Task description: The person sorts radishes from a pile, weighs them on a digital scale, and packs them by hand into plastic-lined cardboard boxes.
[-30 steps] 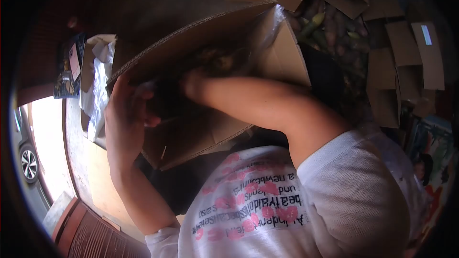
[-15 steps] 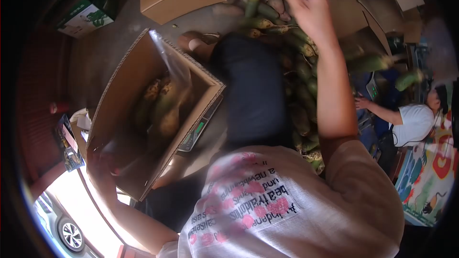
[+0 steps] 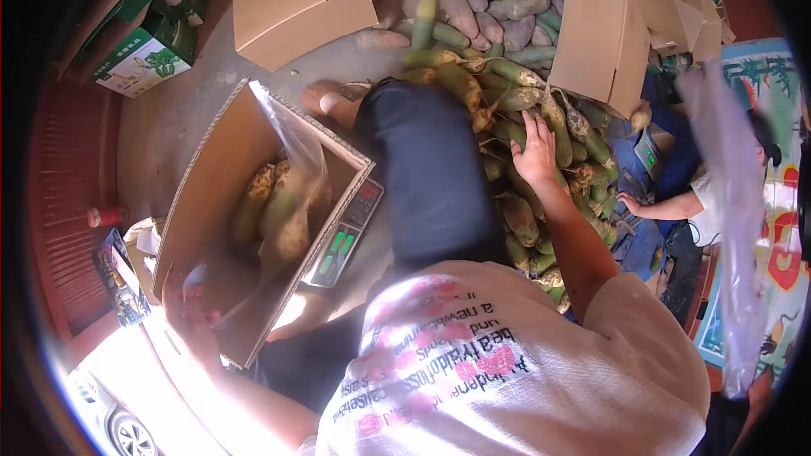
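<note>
My right hand [image 3: 536, 152] lies on a heap of green radishes [image 3: 519, 218], fingers stretched out and somewhat apart, gripping nothing. My left hand [image 3: 196, 297] is at the lower left side of an open cardboard box [image 3: 198, 177]. Shadow and blur obscure its fingers, so I cannot make out what they hold. Inside the box lie a few green radishes [image 3: 287, 218] within a clear plastic bag [image 3: 297, 131]. A digital scale [image 3: 336, 255] with a lit green display shows beside and partly beneath the box.
Reddish-purple radishes [image 3: 460, 13] lie at the far end of the heap. Other cardboard boxes [image 3: 304, 4] stand around it. Another person's hand [image 3: 629, 203] is near a second scale [image 3: 648, 154] at right. A long clear plastic sheet [image 3: 726, 236] hangs there. My dark-trousered leg separates box and heap.
My right hand has come down from the raised position above the far radishes onto the nearer heap. A cardboard box at upper right has shifted, and the plastic sheet has appeared at right.
</note>
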A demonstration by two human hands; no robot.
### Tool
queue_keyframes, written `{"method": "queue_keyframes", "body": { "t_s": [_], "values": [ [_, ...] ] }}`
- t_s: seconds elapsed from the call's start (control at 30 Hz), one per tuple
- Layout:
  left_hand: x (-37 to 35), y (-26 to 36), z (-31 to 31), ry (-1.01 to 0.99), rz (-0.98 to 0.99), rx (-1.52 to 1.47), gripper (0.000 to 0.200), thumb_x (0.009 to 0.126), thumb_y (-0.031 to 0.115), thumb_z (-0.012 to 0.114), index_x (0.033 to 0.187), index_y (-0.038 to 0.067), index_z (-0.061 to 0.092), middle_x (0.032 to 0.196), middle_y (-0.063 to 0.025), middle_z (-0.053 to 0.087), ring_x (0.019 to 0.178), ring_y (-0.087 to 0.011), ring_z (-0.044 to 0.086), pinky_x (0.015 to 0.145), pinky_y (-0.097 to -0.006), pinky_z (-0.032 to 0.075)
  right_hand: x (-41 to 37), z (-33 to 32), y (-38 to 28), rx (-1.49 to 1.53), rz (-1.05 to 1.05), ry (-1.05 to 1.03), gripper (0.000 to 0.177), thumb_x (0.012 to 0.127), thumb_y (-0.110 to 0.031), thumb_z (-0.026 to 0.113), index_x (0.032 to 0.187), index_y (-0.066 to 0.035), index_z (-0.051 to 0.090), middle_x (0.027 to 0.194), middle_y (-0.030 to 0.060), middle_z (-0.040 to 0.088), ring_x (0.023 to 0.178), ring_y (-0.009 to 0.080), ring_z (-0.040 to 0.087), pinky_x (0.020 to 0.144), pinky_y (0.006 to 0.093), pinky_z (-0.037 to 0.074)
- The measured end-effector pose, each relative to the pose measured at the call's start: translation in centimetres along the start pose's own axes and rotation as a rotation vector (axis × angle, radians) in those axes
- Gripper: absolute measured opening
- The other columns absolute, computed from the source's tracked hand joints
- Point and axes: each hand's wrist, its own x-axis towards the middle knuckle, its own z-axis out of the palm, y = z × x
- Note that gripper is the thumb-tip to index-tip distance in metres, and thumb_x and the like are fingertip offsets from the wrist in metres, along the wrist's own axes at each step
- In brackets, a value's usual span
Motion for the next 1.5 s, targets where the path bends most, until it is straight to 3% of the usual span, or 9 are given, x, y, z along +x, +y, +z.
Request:
{"method": "queue_keyframes", "body": {
  "t_s": [0.07,0.17,0.23,0.5,0.7,1.0,1.2,1.27,1.5],
  "values": [
    [-0.2,-0.6,-0.1,-0.007,-0.035,-0.034,0.042,0.096,0.014,0.044,0.138,0.014,0.043,0.098,-0.0078,0.056,0.06,-0.0084,0.053,0.049,-0.0183,0.043,-0.1,-0.4,-0.4,-0.049,0.068,-0.017,0.07,0.081,-0.023,0.064,0.143,-0.02,0.033,0.147,0.0154,0.032,0.138,0.0353,0.024,0.114,0.0484,0.016],
    [0.2,-2.4,-0.3,0.021,0.112,-0.077,0.044,0.098,0.014,0.046,0.141,0.012,0.039,0.099,-0.007,0.058,0.069,-0.0061,0.053,0.051,-0.0179,0.043,-0.9,-0.5,-0.4,-0.189,0.181,-0.106,0.072,0.081,-0.029,0.065,0.144,-0.022,0.03,0.149,0.0156,0.028,0.139,0.037,0.022,0.115,0.0507,0.013],
    [-0.6,-2.2,-0.3,0.023,0.136,-0.116,0.043,0.097,0.014,0.046,0.14,0.011,0.04,0.102,-0.0091,0.054,0.071,-0.0108,0.055,0.055,-0.0202,0.046,-1.7,0.3,1.0,-0.233,0.235,-0.139,0.075,0.08,-0.031,0.066,0.145,-0.025,0.029,0.149,0.0161,0.028,0.139,0.0381,0.023,0.114,0.0537,0.012],
    [-1.0,-2.5,-1.1,-0.006,0.074,-0.125,0.041,0.097,0.014,0.047,0.138,0.01,0.043,0.095,-0.009,0.05,0.072,-0.0138,0.057,0.057,-0.0237,0.049,-4.4,1.5,5.9,-0.279,0.394,-0.375,0.078,0.076,-0.025,0.064,0.145,-0.024,0.028,0.152,0.0138,0.023,0.142,0.0353,0.015,0.115,0.0514,0.009],
    [-0.2,-1.9,-1.0,0.026,0.068,0.015,0.04,0.097,0.026,0.049,0.135,0.011,0.048,0.091,-0.009,0.055,0.065,-0.0109,0.055,0.055,-0.0226,0.048,-4.1,3.2,7.4,-0.235,0.325,-0.285,0.08,0.072,-0.023,0.068,0.143,-0.019,0.031,0.148,0.0129,0.029,0.139,0.0322,0.022,0.115,0.0474,0.012],
    [0.3,-1.5,-1.0,0.079,-0.095,0.028,0.038,0.097,0.023,0.05,0.134,0.014,0.049,0.091,-0.0063,0.056,0.059,-0.0089,0.053,0.055,-0.022,0.047,-3.5,3.4,9.1,-0.119,0.216,-0.156,0.076,0.071,-0.023,0.074,0.138,-0.017,0.037,0.128,0.0115,0.045,0.12,0.0324,0.042,0.099,0.0426,0.041],
    [0.1,-3.2,-1.2,0.19,-0.093,0.049,0.037,0.096,0.02,0.051,0.133,0.015,0.05,0.091,-0.0039,0.056,0.066,-0.0077,0.053,0.059,-0.0217,0.045,-2.5,3.8,9.9,0.001,0.187,-0.082,0.067,0.072,-0.023,0.074,0.131,-0.011,0.045,0.123,0.0138,0.049,0.116,0.0339,0.044,0.102,0.0405,0.037],
    [0.0,-3.3,-1.3,0.206,-0.061,0.054,0.043,0.094,0.027,0.057,0.134,0.011,0.05,0.089,-0.0027,0.056,0.069,-0.0065,0.051,0.061,-0.0207,0.042,-2.2,3.5,9.7,0.002,0.171,-0.074,0.065,0.071,-0.023,0.074,0.129,-0.011,0.047,0.12,0.0134,0.05,0.113,0.0338,0.045,0.1,0.0405,0.037],
    [-0.1,-3.0,-1.4,0.227,-0.051,0.091,0.038,0.095,0.022,0.055,0.131,0.011,0.053,0.087,0.0009,0.054,0.072,-0.006,0.047,0.066,-0.02,0.04,-2.0,4.4,11.3,0.079,0.087,-0.039,0.067,0.066,-0.017,0.076,0.128,-0.014,0.048,0.119,0.0095,0.049,0.113,0.0317,0.044,0.097,0.041,0.038]
  ]
}}
